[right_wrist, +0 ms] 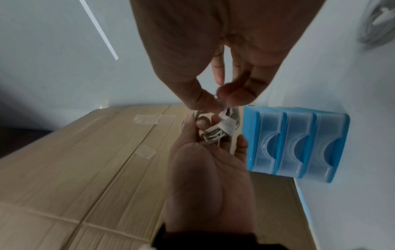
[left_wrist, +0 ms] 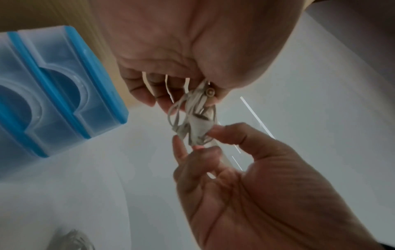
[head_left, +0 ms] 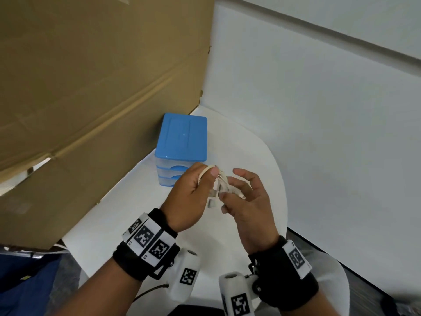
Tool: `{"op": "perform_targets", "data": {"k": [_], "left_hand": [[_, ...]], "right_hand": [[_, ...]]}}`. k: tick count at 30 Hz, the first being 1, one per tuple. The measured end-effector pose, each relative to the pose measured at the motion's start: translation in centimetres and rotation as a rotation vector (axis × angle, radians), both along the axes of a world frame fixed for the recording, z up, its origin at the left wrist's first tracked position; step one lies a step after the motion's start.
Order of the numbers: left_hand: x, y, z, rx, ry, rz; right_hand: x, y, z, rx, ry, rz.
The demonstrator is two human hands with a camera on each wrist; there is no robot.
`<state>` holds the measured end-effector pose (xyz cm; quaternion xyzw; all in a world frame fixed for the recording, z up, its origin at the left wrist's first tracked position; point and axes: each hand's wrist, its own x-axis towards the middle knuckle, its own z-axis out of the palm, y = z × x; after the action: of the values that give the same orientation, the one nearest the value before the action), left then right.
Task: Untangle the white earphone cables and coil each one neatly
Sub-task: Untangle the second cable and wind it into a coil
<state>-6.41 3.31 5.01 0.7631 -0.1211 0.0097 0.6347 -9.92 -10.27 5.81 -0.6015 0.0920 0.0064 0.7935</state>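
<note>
Holding the bundle of white earphone cables (head_left: 218,184) above the white table (head_left: 262,156), your left hand (head_left: 189,197) has its fingers curled round the loops, thumb pressed on top. Your right hand (head_left: 248,201) meets it close in, thumb and forefinger pinching a strand at the bundle's lower end (the other fingers fan loosely outward). Just behind your hands stands a blue drawer box (head_left: 182,137), beside a large cardboard box (head_left: 91,76).
</note>
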Motion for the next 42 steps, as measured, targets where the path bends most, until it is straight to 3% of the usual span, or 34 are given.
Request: {"op": "perform_targets", "data": {"k": [3, 5, 15, 25, 29, 35, 42], "left_hand": [[-0.3, 0.0, 0.2, 0.075, -0.067, 0.023], [-0.4, 0.0, 0.1, 0.107, -0.058, 0.022], [-0.4, 0.1, 0.9, -0.016, 0.013, 0.046], [-0.5, 0.2, 1.1, -0.158, 0.02, 0.243], [-0.4, -0.2, 1.2, -0.186, 0.089, 0.248], [-0.3, 0.2, 1.1, -0.207, 0.031, 0.173], [-0.1, 0.3, 1.3, -0.179, 0.09, 0.18]], "right_hand": [[-0.3, 0.2, 0.0, -0.114, 0.04, 0.159], [-0.5, 0.6, -0.2, -0.069, 0.091, 0.268], [0.2, 0.8, 0.7, 0.241, 0.209, 0.332], [-0.5, 1.5, 0.8, 0.126, 0.207, 0.25], [-0.7, 2.0, 1.3, 0.073, 0.165, 0.257], [-0.6, 2.2, 1.5, -0.029, 0.137, 0.159], [-0.6, 2.5, 0.9, -0.229, 0.081, 0.165]]}}
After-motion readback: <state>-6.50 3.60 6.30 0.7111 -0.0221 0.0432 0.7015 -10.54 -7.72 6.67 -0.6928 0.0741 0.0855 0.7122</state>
